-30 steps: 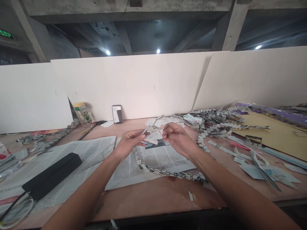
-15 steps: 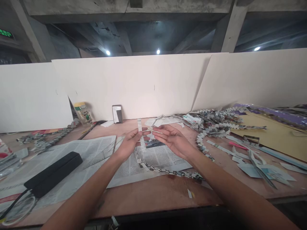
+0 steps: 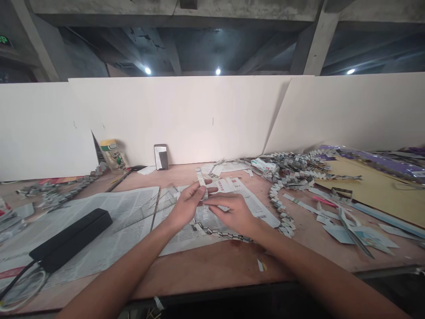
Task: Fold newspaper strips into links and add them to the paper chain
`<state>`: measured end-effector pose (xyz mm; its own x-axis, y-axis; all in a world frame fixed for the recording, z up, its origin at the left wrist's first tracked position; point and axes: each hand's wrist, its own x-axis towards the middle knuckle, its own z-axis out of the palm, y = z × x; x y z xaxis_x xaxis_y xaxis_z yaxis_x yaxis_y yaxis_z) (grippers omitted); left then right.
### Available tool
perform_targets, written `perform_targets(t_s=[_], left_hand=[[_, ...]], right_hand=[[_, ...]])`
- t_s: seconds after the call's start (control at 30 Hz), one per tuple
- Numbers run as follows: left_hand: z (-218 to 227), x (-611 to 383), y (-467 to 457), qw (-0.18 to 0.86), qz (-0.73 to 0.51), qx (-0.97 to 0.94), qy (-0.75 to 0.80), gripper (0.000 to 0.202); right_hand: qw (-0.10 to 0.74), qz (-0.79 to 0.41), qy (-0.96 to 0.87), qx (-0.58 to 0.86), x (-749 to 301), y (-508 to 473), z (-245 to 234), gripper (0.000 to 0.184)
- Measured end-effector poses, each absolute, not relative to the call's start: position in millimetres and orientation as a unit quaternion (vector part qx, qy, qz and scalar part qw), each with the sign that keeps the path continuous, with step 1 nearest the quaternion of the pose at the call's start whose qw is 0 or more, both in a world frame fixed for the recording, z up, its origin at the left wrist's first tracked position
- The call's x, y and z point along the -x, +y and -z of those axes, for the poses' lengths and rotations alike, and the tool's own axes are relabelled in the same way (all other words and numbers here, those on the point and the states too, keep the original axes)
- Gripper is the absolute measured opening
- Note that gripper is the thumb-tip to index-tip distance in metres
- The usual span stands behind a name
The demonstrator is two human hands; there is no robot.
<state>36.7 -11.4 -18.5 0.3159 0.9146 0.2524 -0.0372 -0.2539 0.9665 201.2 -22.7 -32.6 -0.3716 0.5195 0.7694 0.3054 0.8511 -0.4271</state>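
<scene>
A narrow folded strip of printed paper (image 3: 200,176) stands upright in my left hand (image 3: 188,203), pinched between thumb and fingers. My right hand (image 3: 234,213) has its thumb and fingertips together against the lower part of the strip, close to the left fingers. Just what lies between the right fingertips is partly hidden. Below the hands, a zigzag chain of folded paper links (image 3: 212,231) curves right and passes under my right wrist. Newspaper sheets (image 3: 181,241) lie beneath, with a clear ruler (image 3: 146,208) to the left.
A black power adapter (image 3: 71,239) lies at left. A phone (image 3: 161,157) leans on the white board (image 3: 199,119) beside a yellow-capped container (image 3: 113,155). Piled paper chains (image 3: 292,166), scissors (image 3: 353,230) and paper scraps (image 3: 345,235) cover the right side.
My right hand has come down and left, from an open-palmed hold on a thin strip to a pinch beside the left fingers. The upright strip has tilted and sits lower.
</scene>
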Motion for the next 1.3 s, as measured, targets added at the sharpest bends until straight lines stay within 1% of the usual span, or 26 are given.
perform_targets(t_s=[0.13, 0.23, 0.3, 0.37, 0.5, 0.63, 0.77, 0.87, 0.93, 1.0, 1.1, 1.2, 1.3], left_hand=[[18.0, -34.7, -12.0, 0.367, -0.522, -0.674, 0.373, 0.041], [19.3, -35.5, -13.8, 0.295, -0.536, -0.714, 0.34, 0.026], [20.2, -36.7, -15.4, 0.27, -0.543, -0.725, 0.327, 0.017], [20.8, -37.2, -16.7, 0.25, -0.552, -0.727, 0.322, 0.012], [20.1, -36.1, -18.2, 0.203, -0.562, -0.734, 0.324, 0.009], [18.0, -34.9, -18.1, 0.126, -0.562, -0.753, 0.318, 0.005], [16.2, -32.5, -16.6, 0.042, -0.546, -0.781, 0.301, 0.006], [16.0, -30.5, -16.4, 0.006, -0.529, -0.795, 0.297, 0.008], [15.9, -30.6, -17.5, 0.007, -0.519, -0.802, 0.297, 0.009], [15.4, -32.1, -19.4, 0.037, -0.519, -0.796, 0.309, 0.009], [13.9, -36.0, -21.9, 0.147, -0.528, -0.761, 0.346, 0.01], [13.0, -39.4, -22.0, 0.274, -0.53, -0.714, 0.366, 0.017], [13.5, -41.4, -20.2, 0.35, -0.536, -0.674, 0.369, 0.022]], right_hand=[[0.554, -0.105, -0.783, 0.264, -204.6, -20.7, 28.5, 0.023], [0.578, -0.142, -0.752, 0.282, -206.6, -19.8, 25.5, 0.022], [0.58, -0.173, -0.743, 0.288, -206.4, -20.3, 24.5, 0.022], [0.577, -0.192, -0.741, 0.285, -205.5, -21.1, 24.4, 0.021], [0.568, -0.228, -0.734, 0.295, -204.1, -21.3, 26.7, 0.02], [0.561, -0.281, -0.712, 0.316, -203.7, -19.8, 30.1, 0.022], [0.56, -0.279, -0.709, 0.325, -203.3, -19.9, 30.0, 0.023], [0.558, -0.269, -0.706, 0.344, -203.5, -19.4, 29.2, 0.021], [0.557, -0.269, -0.703, 0.349, -203.6, -18.3, 29.4, 0.019], [0.565, -0.274, -0.696, 0.347, -203.5, -17.0, 29.8, 0.018], [0.584, -0.287, -0.686, 0.325, -203.0, -15.6, 29.3, 0.012], [0.595, -0.308, -0.68, 0.297, -202.6, -15.2, 27.1, 0.01], [0.595, -0.345, -0.662, 0.298, -202.3, -15.2, 24.8, 0.012]])
